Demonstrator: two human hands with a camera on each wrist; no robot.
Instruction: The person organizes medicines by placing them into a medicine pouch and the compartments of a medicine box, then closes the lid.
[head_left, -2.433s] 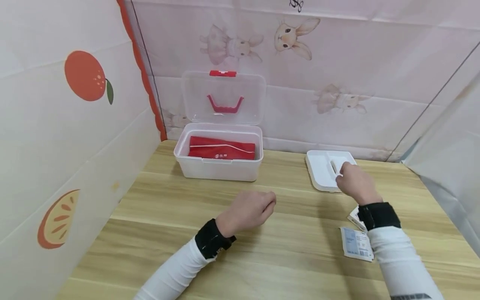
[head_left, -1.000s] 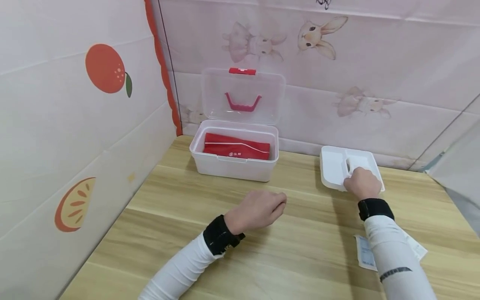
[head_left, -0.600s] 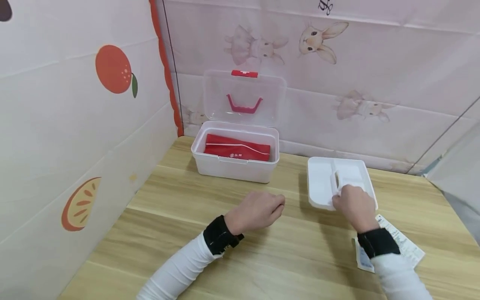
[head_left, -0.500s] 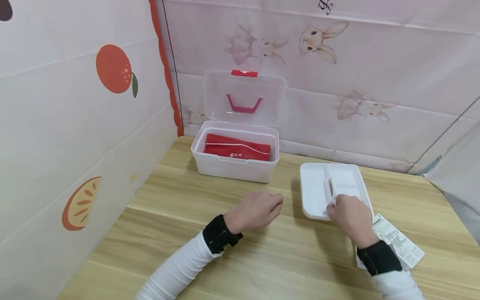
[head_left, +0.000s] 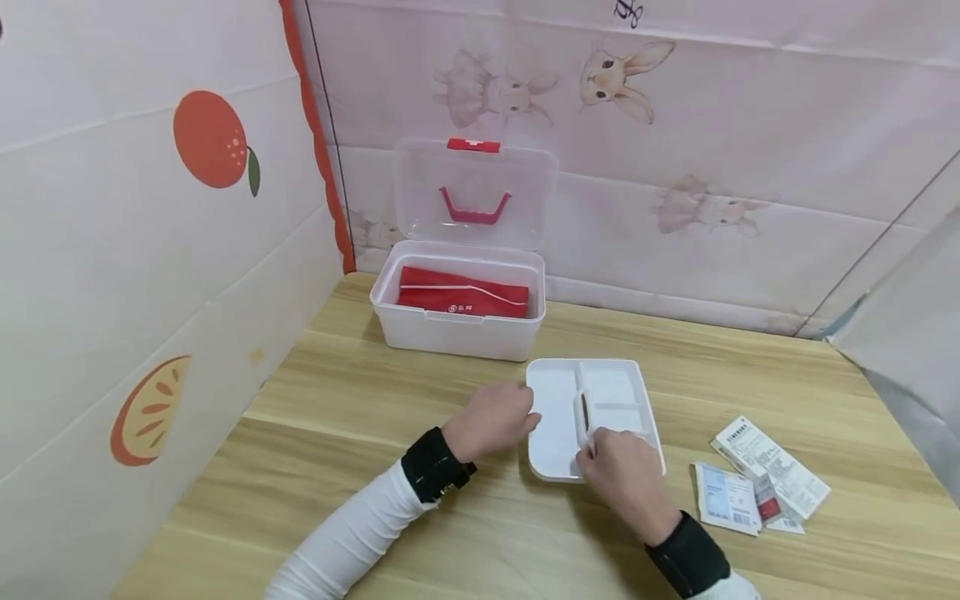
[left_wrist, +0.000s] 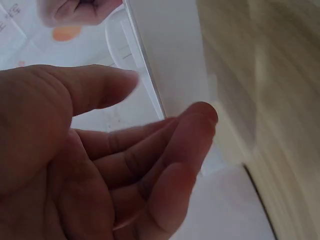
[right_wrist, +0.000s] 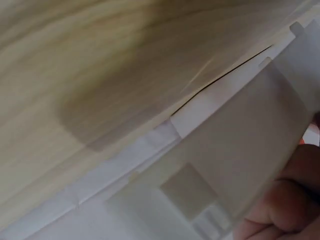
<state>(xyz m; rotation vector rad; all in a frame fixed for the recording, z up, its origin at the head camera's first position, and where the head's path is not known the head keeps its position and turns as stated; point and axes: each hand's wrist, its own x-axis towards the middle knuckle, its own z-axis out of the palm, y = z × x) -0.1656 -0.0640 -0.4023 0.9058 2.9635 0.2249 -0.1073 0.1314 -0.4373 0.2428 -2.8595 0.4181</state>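
Note:
My right hand (head_left: 622, 475) pinches the upright middle handle of a white divided tray (head_left: 553, 433) in the head view. The tray has one long compartment at left and smaller ones at right. Its underside (right_wrist: 235, 140) fills much of the right wrist view, above the wood surface with a shadow below. At the tray's left edge is my left hand (head_left: 491, 419). In the left wrist view, its thumb and bent fingers (left_wrist: 182, 142) stand apart, with the tray's side wall (left_wrist: 170, 45) just beyond the fingertips.
Behind the hands stands a white first-aid box (head_left: 453, 335), its clear lid (head_left: 476, 171) raised against the wall. A red pouch (head_left: 465, 293) lies inside. At right lie a blue-and-white packet (head_left: 723, 496) and a white printed box (head_left: 780, 467), partly overlapping other small packs.
My right hand has taken the tray by its handle and brought it left and nearer, from the back right to my left hand. The packets at right are now uncovered.

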